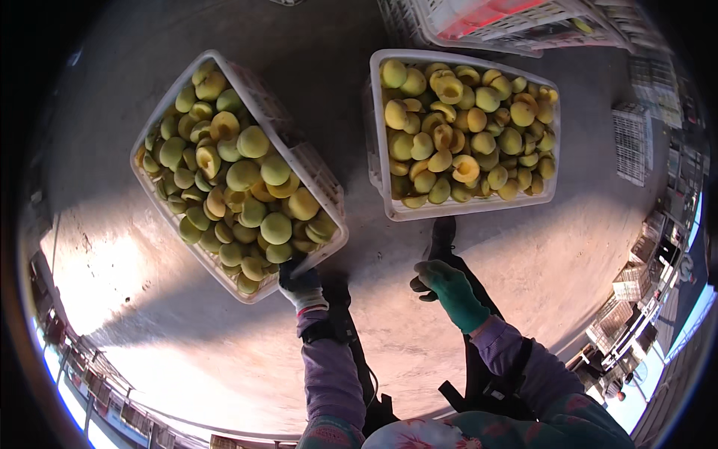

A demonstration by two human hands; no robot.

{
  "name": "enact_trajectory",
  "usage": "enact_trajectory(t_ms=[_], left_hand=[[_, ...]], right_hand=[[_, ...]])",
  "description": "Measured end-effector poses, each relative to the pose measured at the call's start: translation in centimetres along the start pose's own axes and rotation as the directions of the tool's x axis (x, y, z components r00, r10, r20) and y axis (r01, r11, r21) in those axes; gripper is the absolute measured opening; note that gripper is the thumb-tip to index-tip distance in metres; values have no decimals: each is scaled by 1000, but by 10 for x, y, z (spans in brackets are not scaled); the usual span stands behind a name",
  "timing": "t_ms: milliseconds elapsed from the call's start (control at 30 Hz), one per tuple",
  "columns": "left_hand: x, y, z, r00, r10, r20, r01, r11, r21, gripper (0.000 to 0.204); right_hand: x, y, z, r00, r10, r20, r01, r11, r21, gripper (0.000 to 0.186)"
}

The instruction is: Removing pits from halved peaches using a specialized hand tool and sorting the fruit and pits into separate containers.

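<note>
White crates [471, 210] of yellow-green fruit [277, 228], left grip [301, 286] around one rim [330, 250], right grip [446, 290] half-curled.

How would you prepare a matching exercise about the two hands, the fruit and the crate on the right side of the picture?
1. Left hand
2. Right hand
3. Fruit
4. Right crate

A. Yellow-green, heaped
B. Just beyond a dark shoe
C. At the near rim of the left crate
D. Green-gloved, apart from both crates

Pairs: 1-C, 2-D, 3-A, 4-B
</note>
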State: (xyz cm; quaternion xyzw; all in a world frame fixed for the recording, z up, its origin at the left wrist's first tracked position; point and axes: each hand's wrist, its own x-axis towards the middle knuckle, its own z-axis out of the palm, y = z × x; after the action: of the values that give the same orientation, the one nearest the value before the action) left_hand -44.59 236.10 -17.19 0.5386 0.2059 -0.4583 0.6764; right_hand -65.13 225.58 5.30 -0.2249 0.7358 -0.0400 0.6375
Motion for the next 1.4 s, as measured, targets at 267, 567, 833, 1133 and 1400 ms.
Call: enact_trajectory(t_ms=[267,567,833,1133,1400], left_hand=[[-202,-59,-40,784,-525,330,197,716,670,43],[70,255,28,765,485,424,-245,-389,888,44],[133,255,16,983,-162,83,-20,359,933,57],[38,275,-5,966,-257,-20,96,287,953,61],[-97,372,-19,966,-257,-5,160,587,794,51]], right_hand=[[24,175,-3,869,486,-93,-417,821,390,53],[67,200,15,984,88,-156,26,789,614,50],[67,210,36,802,-520,-294,503,853,-135,44],[-47,243,20,939,-99,-329,312,644,698,33],[-174,142,-7,840,-281,-464,243,960,-142,26]])
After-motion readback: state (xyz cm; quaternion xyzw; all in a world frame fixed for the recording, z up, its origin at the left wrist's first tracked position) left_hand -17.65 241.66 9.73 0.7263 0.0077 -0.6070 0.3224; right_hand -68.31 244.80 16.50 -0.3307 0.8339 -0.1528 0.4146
